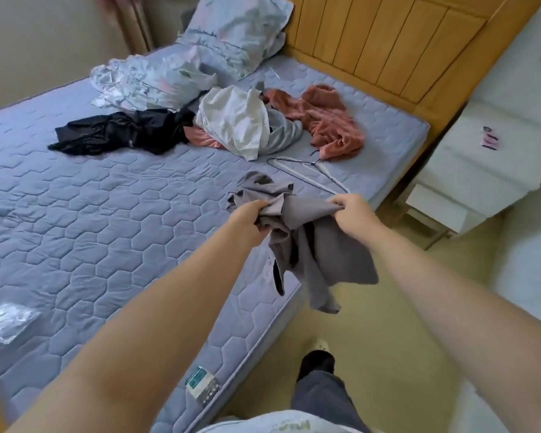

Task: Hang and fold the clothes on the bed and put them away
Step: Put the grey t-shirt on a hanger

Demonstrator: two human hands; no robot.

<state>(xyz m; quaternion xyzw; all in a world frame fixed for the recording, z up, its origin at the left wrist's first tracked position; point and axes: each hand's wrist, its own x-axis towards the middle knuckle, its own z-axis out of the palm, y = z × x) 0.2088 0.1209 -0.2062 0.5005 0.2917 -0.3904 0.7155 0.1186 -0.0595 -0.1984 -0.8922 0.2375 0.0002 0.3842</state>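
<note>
bed: I stand at its near corner. The quilted mattress in front of me is bare and flat, good for folding.
left hand: fingers closed round a bunched wad of the grey garment, held just above the mattress edge.
right hand: fingers pinching an edge of the same cloth, near the left hand, with a short taut span between them.
grey garment: off the bed, hanging from both hands over the mattress edge and the floor. It is crumpled with its layers overlapped. I can't tell if it's a top or bottoms, or which hem I hold.
step: I judge I'm opening it out to find its shape before folding or hanging.
doing it well: I'd let the left hand release the wad and walk along the edge to a matching corner or shoulder. Then spread the hands apart, give one shake, and keep the tail off the floor. I'd lay it flat on the bare mattress, not fold it in the air.
hanger: flat on the bed just beyond the right hand. Within reach if this piece needs hanging.
pile: white garment, salmon garment and black garment are heaped together farther up the bed. Most of the task is left, I reckon.
pillows: farthest, by the headboard. Not laundry, so I'd leave them.
</note>
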